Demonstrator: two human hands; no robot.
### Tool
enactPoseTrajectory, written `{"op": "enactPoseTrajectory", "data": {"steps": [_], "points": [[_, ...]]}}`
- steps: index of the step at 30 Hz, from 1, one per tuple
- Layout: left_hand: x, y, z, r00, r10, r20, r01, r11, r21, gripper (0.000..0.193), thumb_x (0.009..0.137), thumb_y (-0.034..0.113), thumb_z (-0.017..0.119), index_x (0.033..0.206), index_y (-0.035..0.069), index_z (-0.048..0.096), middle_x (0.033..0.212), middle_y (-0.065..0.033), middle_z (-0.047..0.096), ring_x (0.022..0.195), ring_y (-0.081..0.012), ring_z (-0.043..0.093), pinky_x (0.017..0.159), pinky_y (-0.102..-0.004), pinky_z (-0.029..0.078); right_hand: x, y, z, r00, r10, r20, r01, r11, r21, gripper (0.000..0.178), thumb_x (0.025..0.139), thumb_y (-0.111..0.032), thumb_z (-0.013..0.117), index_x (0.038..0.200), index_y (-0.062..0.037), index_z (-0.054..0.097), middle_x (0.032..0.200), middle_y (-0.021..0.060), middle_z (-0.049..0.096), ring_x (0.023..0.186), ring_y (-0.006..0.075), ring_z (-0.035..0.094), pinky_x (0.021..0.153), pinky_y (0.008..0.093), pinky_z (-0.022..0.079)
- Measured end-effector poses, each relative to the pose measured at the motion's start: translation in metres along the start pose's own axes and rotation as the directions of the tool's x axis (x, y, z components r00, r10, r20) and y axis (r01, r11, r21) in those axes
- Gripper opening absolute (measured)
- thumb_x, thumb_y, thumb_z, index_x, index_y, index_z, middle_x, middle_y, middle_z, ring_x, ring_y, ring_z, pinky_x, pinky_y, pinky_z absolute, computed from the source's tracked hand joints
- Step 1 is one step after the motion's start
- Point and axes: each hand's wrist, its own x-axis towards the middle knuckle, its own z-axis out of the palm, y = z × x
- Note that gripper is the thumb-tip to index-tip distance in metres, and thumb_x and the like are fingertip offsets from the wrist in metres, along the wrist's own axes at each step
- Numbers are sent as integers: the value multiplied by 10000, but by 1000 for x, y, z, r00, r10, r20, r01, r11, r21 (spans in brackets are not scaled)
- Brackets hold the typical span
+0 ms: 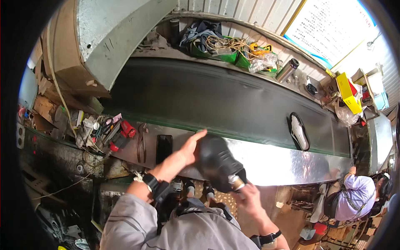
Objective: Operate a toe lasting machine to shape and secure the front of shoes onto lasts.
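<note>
A black shoe (216,160), blurred at its toe, is held over the near edge of the bench between my hands. My left hand (191,150) grips it from the left, its thumb and fingers around the toe end and partly hidden. At the opposite end, my right hand (248,195) is closed near the shoe's opening, where a tan and whitish piece (236,182) shows; I cannot make out what that piece is. Another dark shoe (299,131) with a pale middle lies on the black conveyor belt (200,93) to the right.
A phone (164,146) and pliers (142,143) lie on the metal ledge (275,164). Left of them are red-handled tools (125,132). Behind the belt stand green bins (223,56) with cords and a steel flask (287,70). A co-worker (354,196) is at right.
</note>
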Motion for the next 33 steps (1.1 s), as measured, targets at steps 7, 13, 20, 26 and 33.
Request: {"op": "enactPoseTrajectory", "data": {"steps": [7, 13, 20, 26, 33], "points": [[24, 14, -25, 786, 513, -345, -1, 560, 829, 299, 899, 252, 750, 1067, 5, 737, 1031, -92, 739, 891, -212, 685, 841, -365, 524, -14, 7, 77, 974, -225, 4, 224, 971, -78, 250, 731, -39, 756, 969, -76, 689, 921, 68, 634, 916, 268, 625, 1122, 579, 407], [66, 9, -49, 413, 906, -88, 113, 45, 993, 321, 857, 342, 748, 1013, 60, 750, 946, -188, 722, 930, -390, 676, 839, -459, 535, 20, 32, 108, 970, -59, -235, 89, 989, 119, 817, 663, -218, 943, 1345, -34, 534, 1385, 251, 483, 1261, 441, 497, 1045, 470, 445], [40, -25, -52, 640, 650, -409, 245, 332, 911, 353, 854, 382, 680, 837, 32, 717, 808, -162, 709, 824, -342, 685, 819, -448, 527, -22, 48, 88, 990, 39, -132, 20, 910, 414, 1095, 715, -207, 903, 1564, -16, 238, 1530, 306, 355, 1372, 513, 399, 1170, 500, 318], [44, -83, 0, 470, 782, -410, 462, 177, 869, 785, 720, 526, 782, 1290, 34, 558, 1212, -216, 646, 1141, -397, 622, 994, -473, 495, -54, 73, 86, 998, 49, 47, -61, 950, 307, 1049, 760, -177, 855, 1565, 20, 213, 1481, 301, 405, 1334, 421, 478, 1098, 436, 405], [39, -69, -4, 458, 787, -414, 384, 245, 890, 601, 744, 440, 747, 1151, 12, 634, 1121, -227, 692, 1082, -406, 650, 955, -477, 513, -50, 83, 100, 999, -18, -33, 31, 910, 414, 976, 739, -206, 869, 1508, 51, 325, 1397, 272, 472, 1282, 415, 505, 1084, 440, 411]]}}
